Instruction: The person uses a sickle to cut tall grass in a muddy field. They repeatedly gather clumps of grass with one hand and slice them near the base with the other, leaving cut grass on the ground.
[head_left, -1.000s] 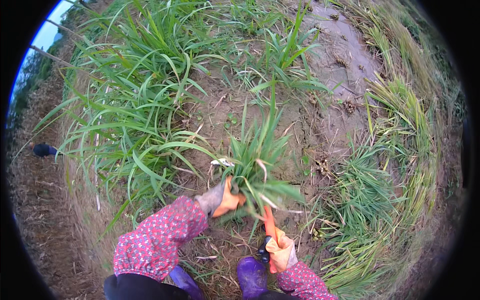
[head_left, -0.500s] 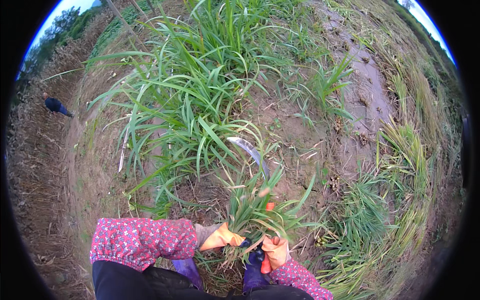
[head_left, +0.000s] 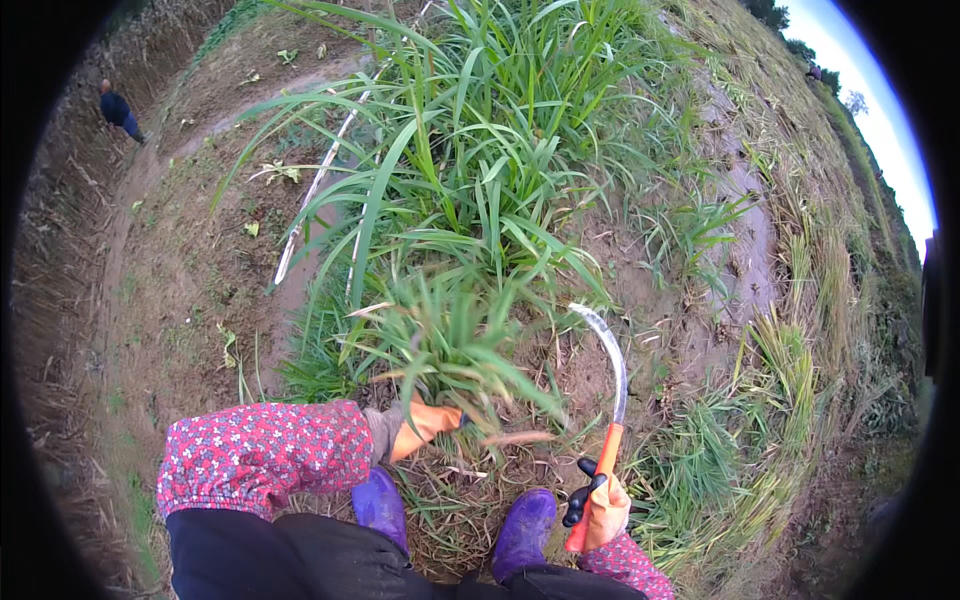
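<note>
My left hand, in an orange glove with a pink flowered sleeve, grips a bunch of green grass near its base. My right hand, also gloved in orange, holds a sickle by its orange handle; the curved grey blade points up and away, to the right of the grass bunch and apart from it. My two purple boots stand on cut stalks below the hands.
A tall clump of green grass grows just beyond the hands. A pale thin pole lies through it. Bare soil lies on the left, cut grass rows on the right. A person stands far off at the upper left.
My right hand has drawn the sickle out to the right, so the blade now stands clear of the grass. My left hand still holds the bunch. The view has swung left.
</note>
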